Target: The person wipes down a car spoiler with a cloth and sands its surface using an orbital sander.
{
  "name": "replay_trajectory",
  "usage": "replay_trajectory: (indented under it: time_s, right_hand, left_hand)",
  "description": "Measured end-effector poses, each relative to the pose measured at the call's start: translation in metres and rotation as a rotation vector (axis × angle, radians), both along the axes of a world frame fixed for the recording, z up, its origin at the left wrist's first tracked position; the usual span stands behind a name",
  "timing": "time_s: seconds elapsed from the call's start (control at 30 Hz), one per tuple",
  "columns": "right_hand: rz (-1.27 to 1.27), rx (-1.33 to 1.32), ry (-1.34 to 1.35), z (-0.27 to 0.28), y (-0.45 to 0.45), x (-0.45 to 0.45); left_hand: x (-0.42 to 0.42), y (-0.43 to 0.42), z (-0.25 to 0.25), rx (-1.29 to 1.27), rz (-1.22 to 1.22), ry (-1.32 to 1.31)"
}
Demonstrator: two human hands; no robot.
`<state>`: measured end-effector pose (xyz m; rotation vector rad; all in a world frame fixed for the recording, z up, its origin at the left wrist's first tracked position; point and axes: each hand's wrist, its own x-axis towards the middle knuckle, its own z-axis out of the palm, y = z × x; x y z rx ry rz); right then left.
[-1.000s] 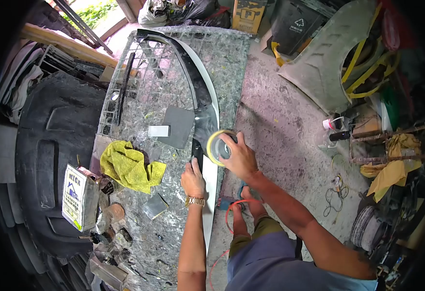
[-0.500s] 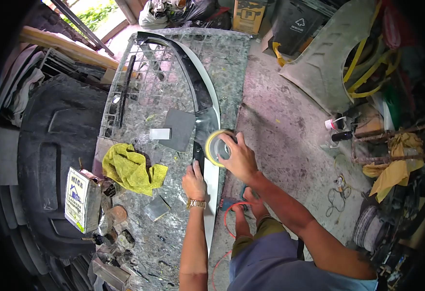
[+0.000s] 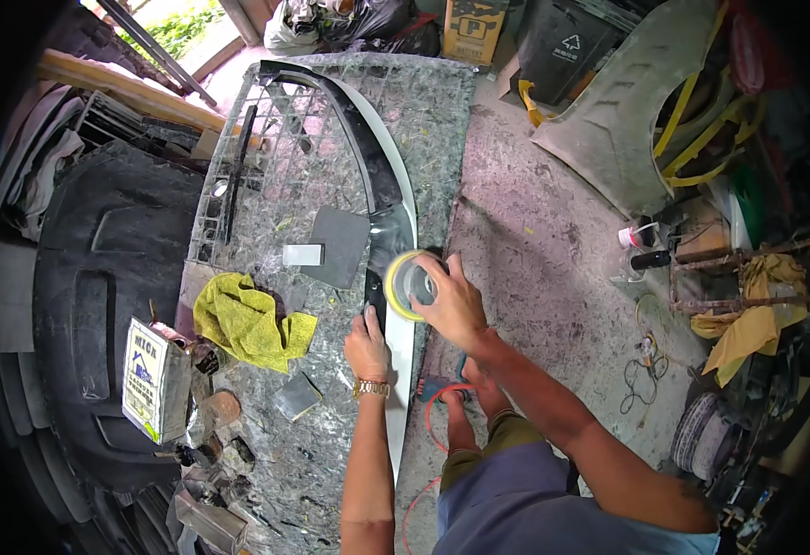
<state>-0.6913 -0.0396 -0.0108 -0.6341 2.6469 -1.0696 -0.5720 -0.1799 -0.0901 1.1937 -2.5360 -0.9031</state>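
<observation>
A long curved black and white panel (image 3: 385, 176) lies lengthwise on the stained worktable (image 3: 437, 111). My right hand (image 3: 451, 301) grips a roll of yellow tape (image 3: 396, 289) at the panel's right edge. Fingers of my left hand (image 3: 366, 347), a watch on its wrist, press on the black part of the panel just below and left of the roll; the fingers look close together and nothing is seen held in them. A dark grey sheet (image 3: 342, 245) with a small white block (image 3: 303, 254) on it lies left of the panel.
A yellow-green cloth (image 3: 252, 324), a small grey sheet (image 3: 298, 396) and a metal can (image 3: 153, 379) are on the table's left side. A large black panel (image 3: 100, 305) stands beyond. To the right are a grey fender (image 3: 608, 129) and a red hose (image 3: 435, 416) near the feet.
The tape roll has shifted slightly left over the panel with my right hand. My left hand stays nearly in place.
</observation>
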Motion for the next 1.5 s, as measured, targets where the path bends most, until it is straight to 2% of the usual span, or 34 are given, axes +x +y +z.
replay_trajectory:
  time_s: [0.3, 0.5, 0.73, 1.5]
  right_hand:
    - [-0.123, -0.041, -0.020, -0.007, 0.005, 0.018]
    - [-0.121, -0.117, 0.009, -0.010, 0.002, 0.019]
    - [-0.151, -0.048, -0.008, -0.010, 0.002, 0.016]
    - [-0.171, -0.118, -0.048, -0.015, 0.004, 0.019]
  left_hand:
    - [0.001, -0.002, -0.006, -0.027, -0.015, 0.001]
    - [0.002, -0.001, -0.007, -0.050, -0.022, 0.022]
    - [0.001, -0.001, -0.006, -0.029, -0.012, 0.036]
    - [0.001, -0.001, -0.006, -0.025, 0.007, 0.005]
